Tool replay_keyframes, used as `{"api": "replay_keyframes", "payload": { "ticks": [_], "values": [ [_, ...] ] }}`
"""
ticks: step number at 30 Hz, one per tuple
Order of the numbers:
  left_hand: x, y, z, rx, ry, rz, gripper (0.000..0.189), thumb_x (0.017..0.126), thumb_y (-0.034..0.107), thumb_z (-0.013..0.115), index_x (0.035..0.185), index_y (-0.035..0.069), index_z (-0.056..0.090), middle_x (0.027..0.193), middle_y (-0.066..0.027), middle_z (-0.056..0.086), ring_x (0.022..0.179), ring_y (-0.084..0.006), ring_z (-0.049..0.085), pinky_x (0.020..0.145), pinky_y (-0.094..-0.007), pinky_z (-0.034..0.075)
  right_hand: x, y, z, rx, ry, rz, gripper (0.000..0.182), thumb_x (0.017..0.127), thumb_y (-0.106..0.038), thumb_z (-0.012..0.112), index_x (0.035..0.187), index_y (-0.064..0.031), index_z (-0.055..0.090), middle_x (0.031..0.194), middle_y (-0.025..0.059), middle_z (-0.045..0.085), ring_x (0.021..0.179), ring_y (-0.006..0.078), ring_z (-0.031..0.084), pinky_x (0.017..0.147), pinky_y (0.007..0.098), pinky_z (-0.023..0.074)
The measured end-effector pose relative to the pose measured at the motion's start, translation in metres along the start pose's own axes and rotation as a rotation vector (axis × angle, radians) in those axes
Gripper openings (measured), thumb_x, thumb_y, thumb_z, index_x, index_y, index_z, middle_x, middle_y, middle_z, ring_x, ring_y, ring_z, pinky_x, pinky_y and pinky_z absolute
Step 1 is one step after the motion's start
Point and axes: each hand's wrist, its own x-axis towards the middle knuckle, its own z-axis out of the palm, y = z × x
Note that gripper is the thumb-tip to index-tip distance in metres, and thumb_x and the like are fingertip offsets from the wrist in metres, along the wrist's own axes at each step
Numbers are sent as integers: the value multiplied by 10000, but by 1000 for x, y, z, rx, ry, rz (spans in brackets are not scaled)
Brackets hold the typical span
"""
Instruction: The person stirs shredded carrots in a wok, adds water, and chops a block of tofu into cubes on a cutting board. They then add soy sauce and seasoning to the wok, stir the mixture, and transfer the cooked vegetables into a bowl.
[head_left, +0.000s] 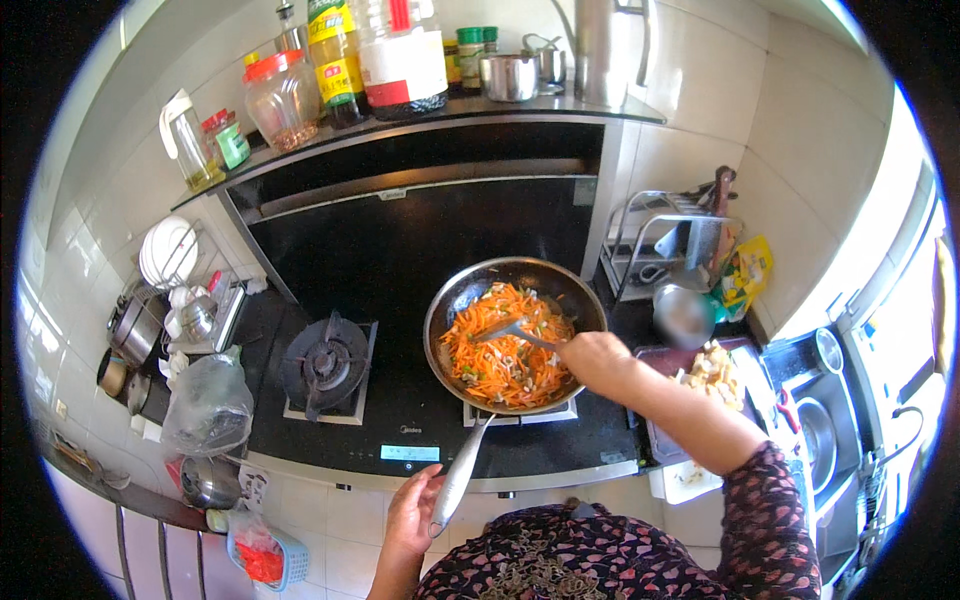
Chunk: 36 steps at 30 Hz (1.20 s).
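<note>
My right hand (598, 363) grips the handle of a metal spatula (504, 328), its blade resting in the food. Shredded carrot (495, 352), mixed with pale bits and some green pieces, covers much of the dark frying pan (581, 296). The pan sits over the right burner of a black glass gas hob (405, 360). Its silvery long handle (459, 472) points toward me past the hob's front edge. Just left of the handle's end is my left hand (414, 510), fingers loosely bent and not wrapped around it.
An unused burner (326, 365) is at left, beside a plastic bag (210, 405). On the right, a cutting board (660, 442) carries chopped pale food (716, 377), near a knife rack (667, 232) and a sink (817, 442). Bottles and jars line the shelf (465, 112) above.
</note>
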Motion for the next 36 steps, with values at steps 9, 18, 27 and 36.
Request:
{"api": "replay_keyframes", "payload": {
  "ticks": [9,18,27,36],
  "values": [
    [-13,36,-10,321,219,357,204,891,231,581,1039,95,616,732,-7,571,474,-61,446,393,-194,330,-27,12,-38,-9,18,-53,99,756,-100,588,761,-70,682,734,106,678,710,228,684,579,333,548],
    [-3,121,62,668,109,722,258,845,11,610,1102,28,590,684,20,522,519,-31,462,450,-176,381,-55,25,23,197,31,0,179,817,-158,550,965,-73,601,691,112,648,646,269,667,537,389,523],
    [73,286,228,911,50,1510,419,809,120,684,1185,27,524,893,-79,592,655,-100,564,615,-260,498,-133,24,-6,518,263,332,372,795,-226,644,1128,-98,542,818,132,596,746,331,624,631,423,511],
    [109,436,365,936,474,1511,313,724,316,694,870,43,647,815,-129,666,786,-211,645,730,-359,498,-190,36,14,768,311,461,280,763,-60,616,1038,-9,622,847,181,628,782,338,629,704,383,508]
  ]
}}
